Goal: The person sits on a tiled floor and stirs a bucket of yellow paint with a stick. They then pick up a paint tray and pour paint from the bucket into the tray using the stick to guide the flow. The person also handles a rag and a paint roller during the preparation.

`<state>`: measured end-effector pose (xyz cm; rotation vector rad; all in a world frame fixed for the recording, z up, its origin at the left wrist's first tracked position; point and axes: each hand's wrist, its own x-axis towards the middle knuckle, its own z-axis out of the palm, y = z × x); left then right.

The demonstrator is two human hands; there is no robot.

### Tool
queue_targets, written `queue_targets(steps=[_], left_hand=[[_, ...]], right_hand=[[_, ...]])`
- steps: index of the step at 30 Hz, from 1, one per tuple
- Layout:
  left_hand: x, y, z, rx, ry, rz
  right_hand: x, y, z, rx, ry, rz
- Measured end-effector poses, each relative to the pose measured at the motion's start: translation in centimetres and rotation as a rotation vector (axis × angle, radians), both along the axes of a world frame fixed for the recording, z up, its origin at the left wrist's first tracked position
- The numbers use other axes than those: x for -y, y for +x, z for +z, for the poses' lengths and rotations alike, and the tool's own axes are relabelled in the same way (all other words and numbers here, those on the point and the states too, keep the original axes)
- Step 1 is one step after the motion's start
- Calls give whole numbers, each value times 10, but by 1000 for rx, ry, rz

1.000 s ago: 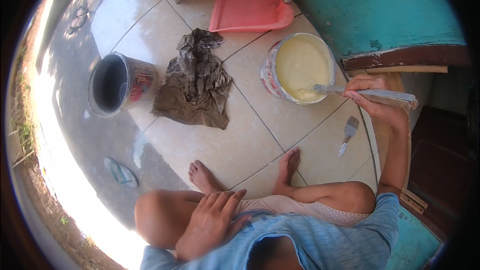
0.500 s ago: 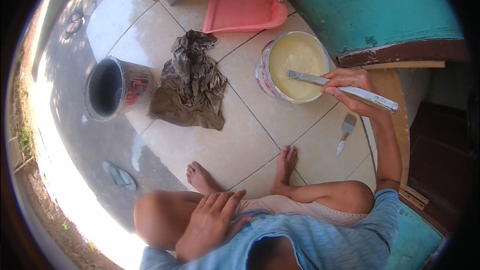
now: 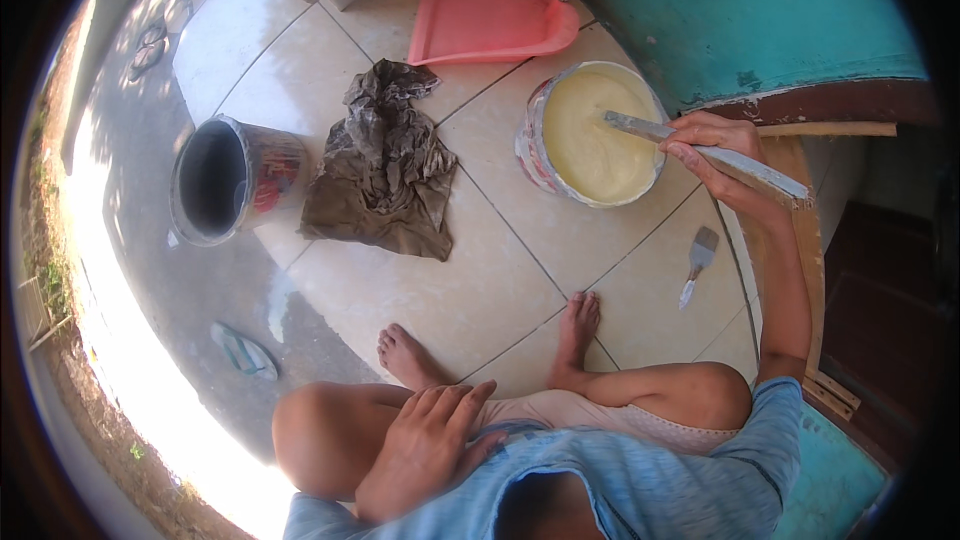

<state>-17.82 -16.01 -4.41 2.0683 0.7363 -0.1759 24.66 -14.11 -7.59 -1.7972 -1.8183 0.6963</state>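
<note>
A bucket of creamy pale-yellow paint stands at the upper right on the tiles. My right hand is closed around a paint-smeared wooden stick. The stick's far end dips into the paint; its other end slants out past my wrist. My left hand lies on my lap by the left knee, fingers stretched out, holding nothing. Below the bucket lies a small flat tool with a grey head and pale handle, either a brush or a scraper.
A crumpled brown cloth lies left of the paint bucket, beside a grey-lined bucket tipped in view. A pink dustpan sits at the back. A flip-flop rests at left. The teal wall borders the right.
My right hand has shifted slightly right with the stick, whose dipped end moved up and right through the paint. My left hand stays on my lap.
</note>
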Motion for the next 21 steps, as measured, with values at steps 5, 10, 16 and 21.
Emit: queue_targets(steps=[5,10,16,21], left_hand=[[-2,0,1,-8,8,-6],[-2,-2,2,-23,-4,13],[-2,-3,1,-12,-5,4],[-2,-2,2,-34,-39,21]], right_hand=[[3,-1,5,-134,-117,161],[6,10,34,27,-350,-71],[2,3,6,56,-34,-135],[5,1,-1,-96,-84,37]])
